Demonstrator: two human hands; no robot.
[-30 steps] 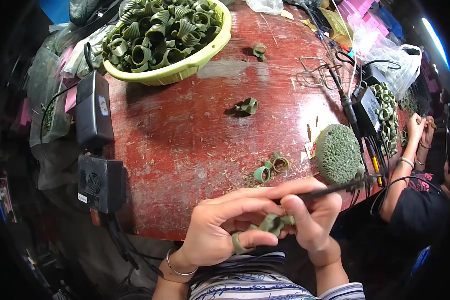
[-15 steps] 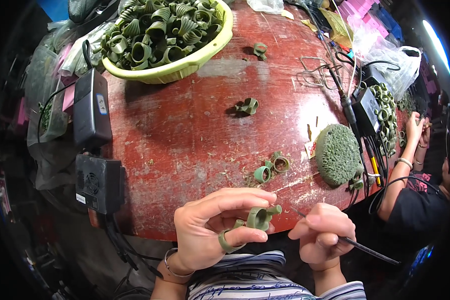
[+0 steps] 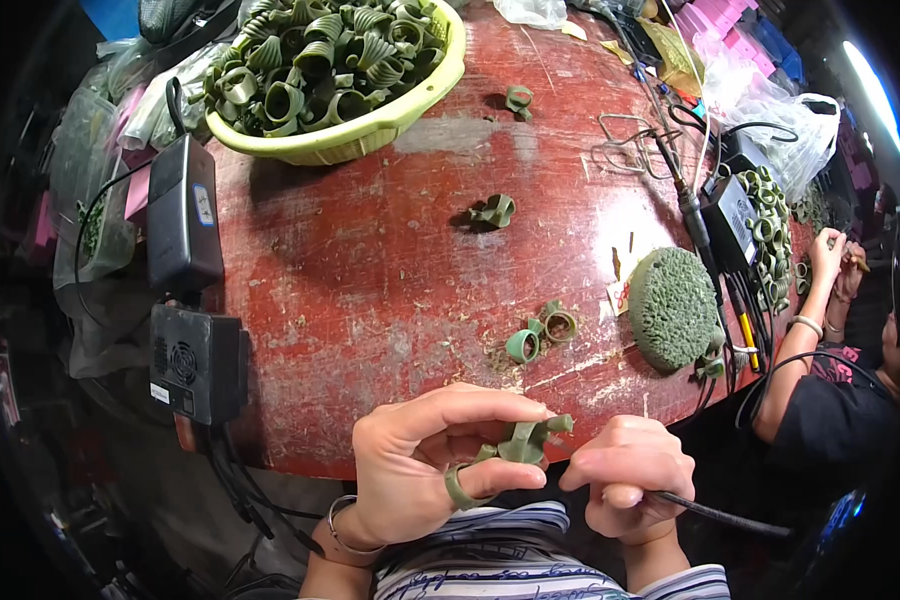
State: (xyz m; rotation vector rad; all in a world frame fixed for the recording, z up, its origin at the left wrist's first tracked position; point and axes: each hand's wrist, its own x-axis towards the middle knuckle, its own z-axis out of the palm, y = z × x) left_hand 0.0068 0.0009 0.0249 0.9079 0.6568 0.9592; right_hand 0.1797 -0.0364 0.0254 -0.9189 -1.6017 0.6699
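My left hand (image 3: 425,455) is closed at the table's front edge, pinching a small green ring-shaped piece (image 3: 522,443) between thumb and fingertips. A knobby green stub sticks out of that piece to the right. A green loop (image 3: 460,488) encircles the left thumb; whether it joins the held piece I cannot tell. My right hand (image 3: 635,480) is closed around a thin dark rod-like tool (image 3: 725,515), its tail pointing right and its tip hidden by the fingers. The fingers of both hands are close but apart. Two green rings (image 3: 523,346) lie on the table just beyond them.
A yellow-green basket (image 3: 450,75) heaped with green rings stands far left. Single green pieces (image 3: 493,211) lie mid-table. At right are a round, rough green block (image 3: 673,310), cables and a black box (image 3: 732,222). Dark devices (image 3: 200,365) line the left edge. Another person (image 3: 820,370) works at far right.
The held piece has turned a little in my left fingers. My right hand has moved slightly left and rolled over; the tool's tip, visible before, is now hidden.
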